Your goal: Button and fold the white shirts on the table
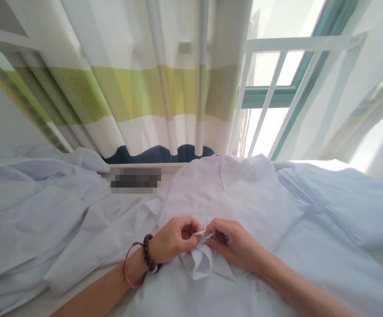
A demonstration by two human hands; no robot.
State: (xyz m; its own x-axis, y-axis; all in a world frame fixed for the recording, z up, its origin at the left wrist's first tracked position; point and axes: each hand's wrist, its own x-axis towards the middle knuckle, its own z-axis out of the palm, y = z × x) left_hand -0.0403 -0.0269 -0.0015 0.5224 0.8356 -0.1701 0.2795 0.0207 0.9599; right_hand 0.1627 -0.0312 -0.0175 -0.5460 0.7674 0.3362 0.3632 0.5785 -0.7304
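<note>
A white garment [237,189] with a buttoned placket lies spread in front of me. Near its middle, my left hand [178,240] pinches an edge of white cloth between thumb and fingers; a dark bead bracelet and a reddish cord are on that wrist. My right hand [232,242] pinches the same cloth just to the right, the fingertips of both hands nearly meeting. A folded loop of the cloth [202,264] hangs below the fingertips. Whether a button is between the fingers cannot be made out.
Crumpled white cloth [35,202] covers the left side. Folded white garments [346,198] lie at the right. A blurred-out dark object [135,180] sits near the back edge. Behind are a striped curtain [138,92], white rails [303,44] and a window.
</note>
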